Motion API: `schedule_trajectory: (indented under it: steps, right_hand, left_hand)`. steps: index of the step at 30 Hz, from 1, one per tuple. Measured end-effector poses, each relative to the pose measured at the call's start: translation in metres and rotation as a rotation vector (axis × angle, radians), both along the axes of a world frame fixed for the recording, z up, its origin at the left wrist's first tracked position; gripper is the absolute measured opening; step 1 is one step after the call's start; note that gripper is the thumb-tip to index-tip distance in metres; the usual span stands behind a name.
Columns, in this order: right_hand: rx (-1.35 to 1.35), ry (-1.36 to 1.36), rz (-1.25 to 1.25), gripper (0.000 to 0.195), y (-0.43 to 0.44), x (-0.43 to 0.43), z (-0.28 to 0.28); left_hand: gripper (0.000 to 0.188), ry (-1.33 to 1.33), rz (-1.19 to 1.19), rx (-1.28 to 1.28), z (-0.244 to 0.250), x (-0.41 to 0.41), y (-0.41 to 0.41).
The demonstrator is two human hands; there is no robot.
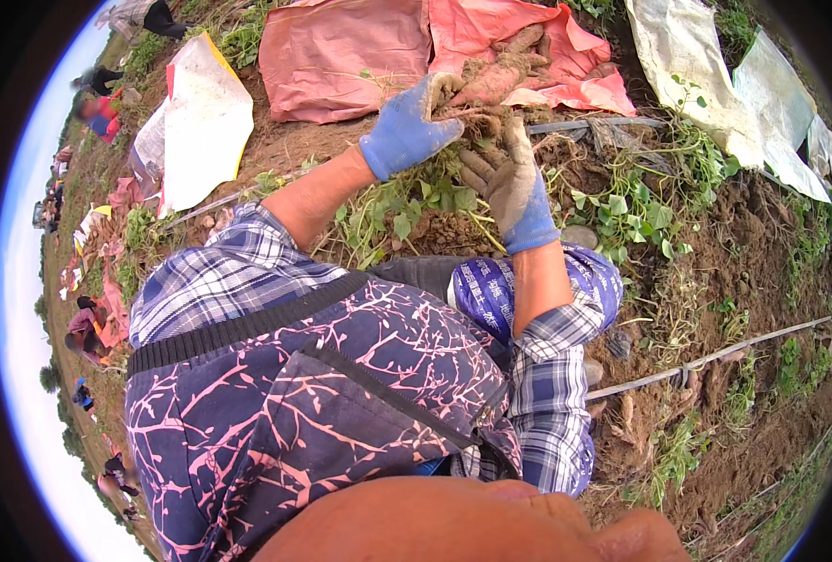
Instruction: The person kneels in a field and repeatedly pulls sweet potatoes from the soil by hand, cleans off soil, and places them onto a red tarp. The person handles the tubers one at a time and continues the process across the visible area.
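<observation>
My left hand (pixel 412 126), in a blue glove with soiled fingers, curls around the near end of a soil-caked sweet potato clump (pixel 475 112) with stringy roots. Just right of it, my right hand (pixel 510 179) has its thumb and fingers spread, palm turned toward the clump, with nothing visible in its grasp. Its thumb tip comes close to the roots; contact is unclear. Beyond the hands, reddish sweet potatoes (pixel 496 77) lie on an unfolded red sack (pixel 570 42). Green vines (pixel 416 204) trail over the soil beneath my hands.
Another red sack (pixel 345 60) lies flat at the upper left, beside a white sack (pixel 208 123). Pale sacks (pixel 704 77) spread at the upper right. Thin drip tape (pixel 711 360) crosses the soil. Several people, including one in red (pixel 103 116), are in the field at left.
</observation>
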State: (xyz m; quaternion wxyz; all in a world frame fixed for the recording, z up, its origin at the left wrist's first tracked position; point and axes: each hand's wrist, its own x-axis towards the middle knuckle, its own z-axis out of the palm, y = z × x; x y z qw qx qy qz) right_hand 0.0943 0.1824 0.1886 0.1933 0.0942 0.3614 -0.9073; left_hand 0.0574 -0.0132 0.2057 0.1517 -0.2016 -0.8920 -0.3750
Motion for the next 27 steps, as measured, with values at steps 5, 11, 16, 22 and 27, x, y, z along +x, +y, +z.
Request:
schedule_trajectory:
  steps: [5, 11, 16, 22, 27]
  right_hand:
    - [-0.353, 0.087, -0.286, 0.062, 0.008, 0.005, -0.034]
    - [-0.330, 0.291, -0.401, 0.071, 0.041, 0.006, -0.032]
    - [-0.364, 0.391, -0.335, 0.078, 0.068, 0.011, -0.027]
    - [-0.091, 0.342, -0.314, 0.073, 0.058, 0.018, -0.029]
    - [-0.089, 0.377, -0.177, 0.088, 0.050, 0.023, -0.021]
  left_hand:
    - [0.075, 0.116, -0.238, -0.312, -0.025, 0.058, 0.050]
    - [0.072, 0.000, -0.389, -0.053, -0.022, 0.073, 0.076]
    - [0.042, -0.164, -0.458, 0.308, 0.005, 0.044, 0.034]
    - [0.052, -0.492, -0.213, 0.768, 0.008, -0.036, 0.011]
    - [0.061, -0.281, -0.397, 0.578, -0.004, -0.068, 0.033]
